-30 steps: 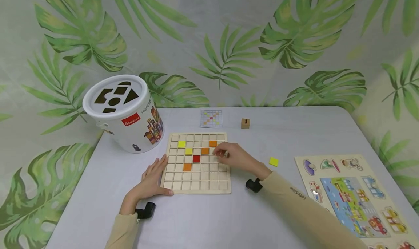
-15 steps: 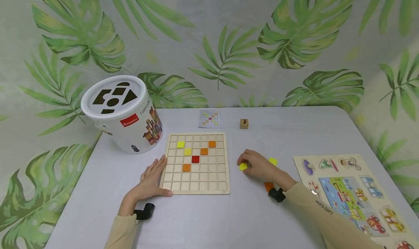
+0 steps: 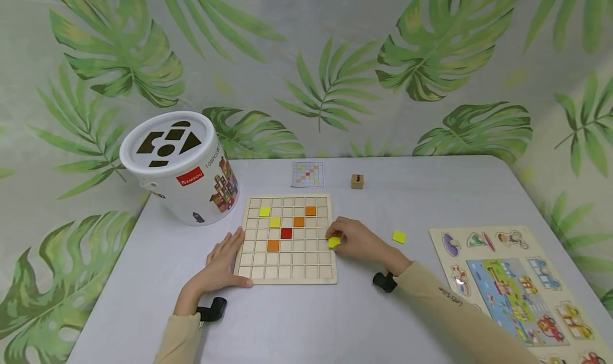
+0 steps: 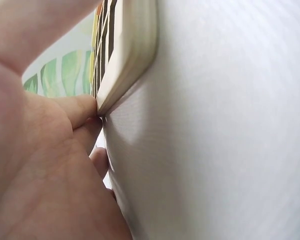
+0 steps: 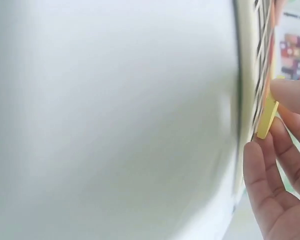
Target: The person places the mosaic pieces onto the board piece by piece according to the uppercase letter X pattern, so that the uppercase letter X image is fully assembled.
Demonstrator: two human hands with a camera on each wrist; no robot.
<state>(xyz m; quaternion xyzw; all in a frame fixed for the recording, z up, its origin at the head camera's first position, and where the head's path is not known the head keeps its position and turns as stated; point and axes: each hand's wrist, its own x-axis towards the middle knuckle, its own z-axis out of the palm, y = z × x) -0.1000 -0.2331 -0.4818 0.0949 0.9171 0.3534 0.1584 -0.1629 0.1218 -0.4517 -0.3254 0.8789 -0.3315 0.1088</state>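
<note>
Seemingly, from the head camera, the right hand (image 3: 361, 242) pinches a yellow tile (image 3: 334, 242) in its grip, poised at the right edge of the wooden grid board (image 3: 287, 271), which lies near the middle of the table (image 3: 392, 321). The left hand (image 3: 221, 262) rests with relaxed, straight fingers against the board's left edge, bracing it. The tile is square, so it has no real long axis; it looks slightly tilted, one edge lifted off level. A loose pinch could let it drop onto the frame rather than into a cell, and a tilted entry could jam it on the dividers or knock the tiles already seated. At the left wrist, fingertips (image 4: 82, 107) touch the board's corner (image 4: 127, 55); if they slip, the board could slide. At the right wrist, the tile (image 5: 266, 120) appears edge-on, held between fingers (image 5: 290, 95) just beside the grid's rim.
</note>
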